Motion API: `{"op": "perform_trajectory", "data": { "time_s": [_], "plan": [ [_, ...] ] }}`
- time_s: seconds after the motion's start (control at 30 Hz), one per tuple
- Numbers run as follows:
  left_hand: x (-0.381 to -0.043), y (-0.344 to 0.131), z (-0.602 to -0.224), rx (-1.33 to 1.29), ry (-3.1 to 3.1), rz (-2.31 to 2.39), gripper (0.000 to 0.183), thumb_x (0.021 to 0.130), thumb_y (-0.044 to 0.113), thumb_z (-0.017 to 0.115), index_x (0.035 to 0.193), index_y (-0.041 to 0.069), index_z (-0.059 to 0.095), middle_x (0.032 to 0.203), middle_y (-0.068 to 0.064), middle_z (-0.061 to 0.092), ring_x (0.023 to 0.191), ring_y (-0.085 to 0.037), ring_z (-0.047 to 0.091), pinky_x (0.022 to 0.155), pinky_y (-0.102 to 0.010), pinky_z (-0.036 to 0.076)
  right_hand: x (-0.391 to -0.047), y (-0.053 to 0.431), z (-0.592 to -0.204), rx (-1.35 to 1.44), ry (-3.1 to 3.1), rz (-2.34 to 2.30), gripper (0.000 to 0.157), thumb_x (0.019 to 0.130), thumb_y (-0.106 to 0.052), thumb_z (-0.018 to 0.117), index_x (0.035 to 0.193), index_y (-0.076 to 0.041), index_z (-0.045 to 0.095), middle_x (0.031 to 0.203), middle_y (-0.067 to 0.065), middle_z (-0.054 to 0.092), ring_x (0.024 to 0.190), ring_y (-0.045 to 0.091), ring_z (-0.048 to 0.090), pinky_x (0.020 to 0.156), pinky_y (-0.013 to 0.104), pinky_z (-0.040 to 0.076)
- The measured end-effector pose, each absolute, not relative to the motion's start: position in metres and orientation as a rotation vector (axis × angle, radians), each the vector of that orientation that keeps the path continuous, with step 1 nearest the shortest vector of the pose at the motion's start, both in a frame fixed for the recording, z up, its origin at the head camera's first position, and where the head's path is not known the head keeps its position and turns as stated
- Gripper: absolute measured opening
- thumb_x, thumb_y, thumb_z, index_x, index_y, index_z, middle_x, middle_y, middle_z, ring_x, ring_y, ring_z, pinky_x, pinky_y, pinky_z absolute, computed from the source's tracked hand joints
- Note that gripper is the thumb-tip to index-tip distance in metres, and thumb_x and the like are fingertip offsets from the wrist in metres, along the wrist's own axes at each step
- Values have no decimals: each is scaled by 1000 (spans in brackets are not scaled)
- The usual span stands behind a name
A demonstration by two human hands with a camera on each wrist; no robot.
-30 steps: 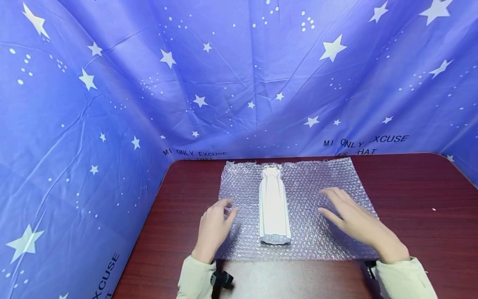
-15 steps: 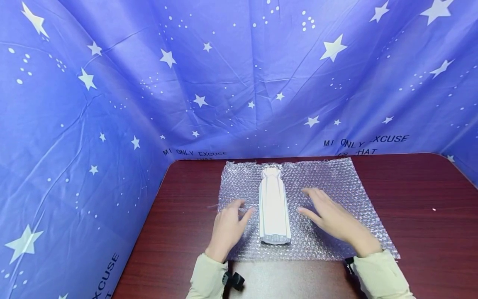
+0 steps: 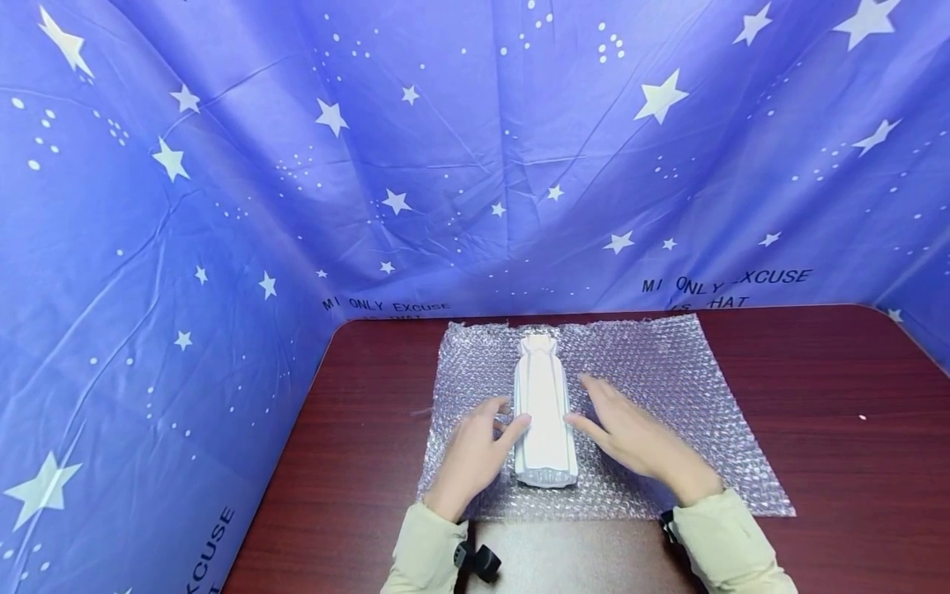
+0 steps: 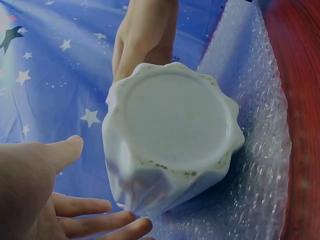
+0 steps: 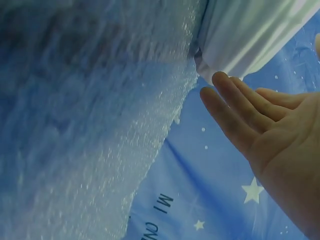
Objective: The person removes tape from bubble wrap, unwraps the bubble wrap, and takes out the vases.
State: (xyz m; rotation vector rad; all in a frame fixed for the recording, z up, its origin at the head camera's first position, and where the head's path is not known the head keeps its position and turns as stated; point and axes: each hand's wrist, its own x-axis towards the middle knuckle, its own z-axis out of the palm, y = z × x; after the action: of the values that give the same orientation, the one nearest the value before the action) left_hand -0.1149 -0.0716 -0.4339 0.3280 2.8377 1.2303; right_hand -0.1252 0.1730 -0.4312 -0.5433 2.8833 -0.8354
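Note:
A white fluted vase (image 3: pixel 544 412) lies on its side on a sheet of bubble wrap (image 3: pixel 638 355), its narrow neck toward the back of the table. The left wrist view shows its round base (image 4: pixel 175 120), with a scalloped rim and a few dark marks. My left hand (image 3: pixel 477 445) is at the vase's left side, thumb and fingers spread apart. On the other side is my right hand (image 3: pixel 634 433), fingers extended and thumb beside the vase's right edge. Whether either hand touches the vase, I cannot tell. Neither hand grips anything.
The bubble wrap covers the middle of a dark red wooden table (image 3: pixel 846 462). A blue curtain (image 3: pixel 460 165) printed with white stars hangs behind the table and along its left side. A small white speck (image 3: pixel 862 417) lies on the tabletop at right.
Both hands have moved inward to the vase, the left one rightward and the right one leftward. The vase stays in place. The wrap's front corners show more as the arms shift.

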Motion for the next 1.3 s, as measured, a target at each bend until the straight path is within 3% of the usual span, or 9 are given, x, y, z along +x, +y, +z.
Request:
{"op": "perform_trajectory", "data": {
  "time_s": [0.27,0.53,0.8,1.13,1.3],
  "plan": [
    [-116,-65,-439,323,2776,1275,68,96,57,54,143,7,50,118,-8,69,94,-14,67,78,-33,55,-129,164,-440,-551,2871,-841,86,101,-61,36,154,5,22,157,28,26,143,47,31,114,62,25],
    [-117,-62,-450,322,2677,1325,75,93,63,55,149,14,43,94,0,71,78,-5,63,68,-28,52,-130,158,-446,-583,2831,-883,83,102,-58,36,157,2,16,159,26,24,143,45,31,116,59,26],
    [-119,-61,-458,294,2543,1475,75,94,59,57,152,15,38,126,-6,65,94,-8,65,74,-27,54,-129,157,-445,-562,2798,-928,83,103,-57,37,157,2,16,159,26,23,143,45,31,116,60,26],
    [-119,-64,-460,275,2528,1517,73,92,59,60,150,21,40,126,-4,66,94,-7,66,76,-26,54,-127,156,-446,-544,2762,-968,83,102,-59,36,159,-4,11,162,23,17,146,44,24,115,62,23],
    [-120,-65,-462,248,2514,1568,74,90,56,65,149,17,42,126,-7,66,92,-8,66,73,-25,56,-125,155,-445,-554,2746,-1003,81,102,-58,37,160,-11,7,163,21,15,146,44,23,114,65,23]
  ]
}}
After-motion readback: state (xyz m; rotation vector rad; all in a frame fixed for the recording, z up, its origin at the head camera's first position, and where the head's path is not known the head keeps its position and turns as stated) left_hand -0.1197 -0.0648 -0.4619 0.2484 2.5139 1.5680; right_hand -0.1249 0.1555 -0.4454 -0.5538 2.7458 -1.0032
